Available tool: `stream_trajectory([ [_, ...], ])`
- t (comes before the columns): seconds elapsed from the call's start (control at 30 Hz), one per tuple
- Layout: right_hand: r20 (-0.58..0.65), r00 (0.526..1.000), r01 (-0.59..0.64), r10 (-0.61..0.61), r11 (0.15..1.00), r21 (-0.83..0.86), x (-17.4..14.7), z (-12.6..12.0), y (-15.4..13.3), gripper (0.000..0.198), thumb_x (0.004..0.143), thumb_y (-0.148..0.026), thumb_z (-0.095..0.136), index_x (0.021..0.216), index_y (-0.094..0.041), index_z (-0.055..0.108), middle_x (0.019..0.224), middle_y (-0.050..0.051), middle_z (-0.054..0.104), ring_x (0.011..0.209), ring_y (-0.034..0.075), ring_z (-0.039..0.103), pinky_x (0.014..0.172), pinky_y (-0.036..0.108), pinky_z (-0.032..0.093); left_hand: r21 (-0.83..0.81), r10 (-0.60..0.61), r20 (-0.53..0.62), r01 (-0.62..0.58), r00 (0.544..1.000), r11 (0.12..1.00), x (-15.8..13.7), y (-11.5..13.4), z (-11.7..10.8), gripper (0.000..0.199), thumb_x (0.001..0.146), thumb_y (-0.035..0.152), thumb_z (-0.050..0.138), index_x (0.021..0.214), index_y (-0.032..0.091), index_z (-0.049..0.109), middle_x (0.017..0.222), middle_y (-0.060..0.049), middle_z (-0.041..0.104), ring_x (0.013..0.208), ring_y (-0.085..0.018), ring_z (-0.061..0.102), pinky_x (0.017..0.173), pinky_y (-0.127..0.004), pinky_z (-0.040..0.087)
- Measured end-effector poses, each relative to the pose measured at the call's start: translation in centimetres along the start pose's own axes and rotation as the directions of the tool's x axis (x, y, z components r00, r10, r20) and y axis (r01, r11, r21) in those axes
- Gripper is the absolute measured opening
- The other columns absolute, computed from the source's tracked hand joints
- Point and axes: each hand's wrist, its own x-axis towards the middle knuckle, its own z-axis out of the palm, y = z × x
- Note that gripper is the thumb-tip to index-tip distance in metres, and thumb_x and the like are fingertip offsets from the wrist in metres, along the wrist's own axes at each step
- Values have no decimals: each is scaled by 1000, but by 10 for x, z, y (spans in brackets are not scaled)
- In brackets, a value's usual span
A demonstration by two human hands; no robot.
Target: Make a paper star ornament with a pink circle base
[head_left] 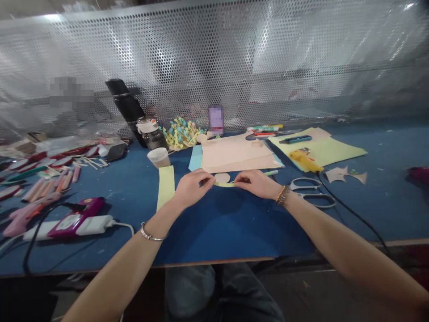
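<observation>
Head view: a short yellow-green strip (225,184) is held between the two hands, low over the blue surface (214,237). Its one end is pinched by the left hand (195,187), the grip closed to thumb and fingertips; its other end is pinched likewise by the right hand (255,182), whose grip is drawn just as tight. The strip is bowed slightly toward the wearer, and a round pink paper disc (222,178) is seen directly behind it; whether the two are touching cannot be told. Behind the hands, a stack of pink sheets (228,152) is laid flat, with a blue sheet (195,159) showing from under its left side. A longer yellow-green paper strip (166,184) is partly covered by the left hand and forearm, and a paper cup (158,157) is placed at its far end. Grey-handled scissors (317,201) are set beside the right wrist, partly hidden by it, and a pale green stick (271,172) is seen just past the right hand. Farther right, green sheets (335,150) are topped by a box cutter (295,139) and a yellow glue gun (301,156), from which a black cable (351,214) is trailed toward the near edge. A heap of small folded pieces (183,134) is gathered at the back, near a dark jar (152,136).
</observation>
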Motion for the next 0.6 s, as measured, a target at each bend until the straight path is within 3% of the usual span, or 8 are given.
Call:
stream_trajectory([
  [0.07, -4, 999, -46, 46, 992, 121, 3, 4, 1, 23, 93, -32, 56, 106, -14, 61, 102, 5, 65, 83, 16, 64, 73, 35, 55, -14, -5, -11, 5, 1000, 1000, -2, 6, 1, 23, 89, 30, 53, 73, 19, 67, 71, -1, 67, 62, -13, 58, 61, -26, 44],
  [0.17, -21, 994, -95, 106, 947, 306, 6, 10, 3, 21, 93, -31, 55, 104, -14, 61, 94, 4, 65, 73, 13, 63, 64, 30, 54, -50, -32, -55, 30, 998, 998, -7, 13, 2, 14, 87, 30, 55, 90, 20, 64, 72, 1, 67, 59, -11, 57, 60, -24, 45],
  [0.23, -50, 990, -100, 134, 899, 427, 7, 13, 2, 19, 93, -29, 56, 103, -14, 60, 89, 2, 64, 68, 12, 62, 59, 27, 54, -79, -70, -105, 62, 992, 995, -10, 15, 3, 27, 89, 31, 54, 113, 19, 55, 72, 2, 65, 56, -10, 56, 57, -23, 46],
  [0.3, -78, 985, -90, 156, 837, 540, 7, 15, -2, 16, 91, -25, 56, 104, -14, 57, 83, 1, 64, 64, 11, 62, 56, 25, 53, -104, -94, -132, 80, 987, 991, -12, 15, 4, 36, 90, 30, 52, 123, 18, 47, 77, 1, 66, 55, -9, 56, 56, -22, 47],
  [0.43, -116, 977, -47, 178, 712, 700, 3, 19, -14, 15, 83, -21, 60, 93, -19, 49, 76, 0, 64, 64, 12, 64, 55, 25, 54, -135, -46, -25, 43, 999, 990, -11, 14, 2, 16, 88, 29, 53, 97, 20, 64, 76, 0, 67, 59, -10, 57, 60, -23, 47],
  [0.5, -118, 978, -27, 171, 668, 744, 1, 21, -21, 18, 80, -23, 62, 87, -20, 47, 75, -1, 62, 64, 13, 64, 55, 26, 54, -156, -24, 58, 33, 998, 987, -9, 13, -1, 18, 88, 29, 53, 83, 21, 68, 77, -2, 69, 61, -11, 59, 60, -23, 47],
  [0.6, -85, 986, -25, 146, 627, 778, -2, 26, -32, 17, 79, -25, 62, 85, -20, 46, 75, -3, 58, 63, 12, 64, 53, 25, 54, -194, -37, 126, 62, 991, 979, -4, 14, -5, 21, 90, 28, 51, 90, 20, 70, 80, -4, 70, 64, -13, 62, 60, -24, 49],
])
